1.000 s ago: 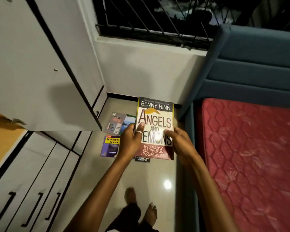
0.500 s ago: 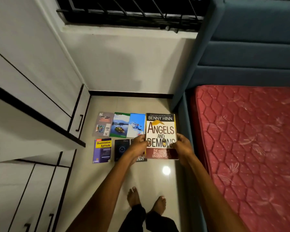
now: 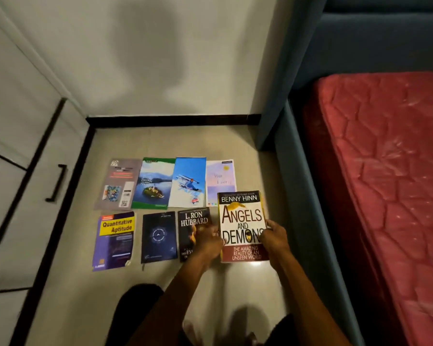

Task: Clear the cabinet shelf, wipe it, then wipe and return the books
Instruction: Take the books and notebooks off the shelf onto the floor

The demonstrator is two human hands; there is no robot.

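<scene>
Both hands on the "Angels and Demons" book (image 3: 241, 226), low over the floor (image 3: 160, 283) at the right end of the near row, close to the bed frame (image 3: 310, 196); left hand (image 3: 209, 242) grips its left edge, fingers curled round it; right hand (image 3: 273, 237) grips the right edge the same way; can't tell if the book touches the tile yet. Left hand overlaps the L. Ron Hubbard book (image 3: 191, 226) just beside it; further left in that row: dark notebook (image 3: 158, 237), then "Quantitative Aptitude" book (image 3: 115, 239). Far row, left to right, edges touching: grey booklet (image 3: 118, 184), green lake-cover book (image 3: 154, 183), blue skier-cover book (image 3: 188, 182), pale lilac book (image 3: 220, 181), its near end covered by the held book. Cabinet drawer (image 3: 43, 171) along the floor's left edge; red mattress (image 3: 385, 171) on the right; wall (image 3: 148, 58) beyond.
</scene>
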